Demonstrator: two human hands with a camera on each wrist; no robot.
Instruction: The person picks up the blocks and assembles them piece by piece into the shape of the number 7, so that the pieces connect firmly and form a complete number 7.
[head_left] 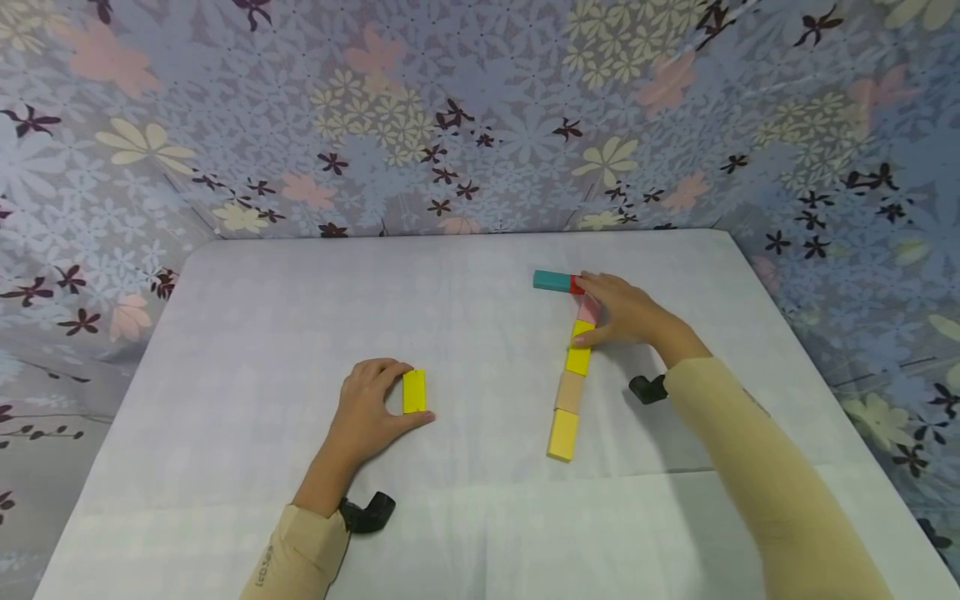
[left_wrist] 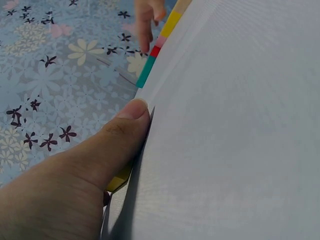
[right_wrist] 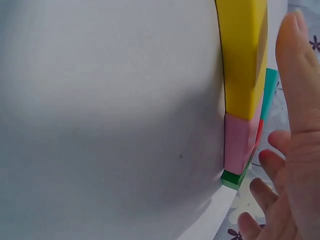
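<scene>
My left hand [head_left: 369,408] holds a bright yellow block [head_left: 414,392] on the white-covered table, with fingertips at its far end and thumb at its near end. In the left wrist view the thumb hides most of that yellow block [left_wrist: 120,181]. To the right, my right hand [head_left: 626,312] hovers over the far part of a line of blocks, fingers spread near the red block [head_left: 576,284] and thumb beside a yellow block [head_left: 577,360]. A pink block [head_left: 588,310] lies between these. In the right wrist view a green block [right_wrist: 232,179] shows at the pink block's end.
A teal block [head_left: 552,281] extends leftward from the red one. Toward me the line continues with a tan block [head_left: 569,392] and a paler yellow block [head_left: 562,435]. Floral cloth [head_left: 450,117] hangs behind the white table [head_left: 300,308]. Each wrist carries a dark camera mount [head_left: 367,513].
</scene>
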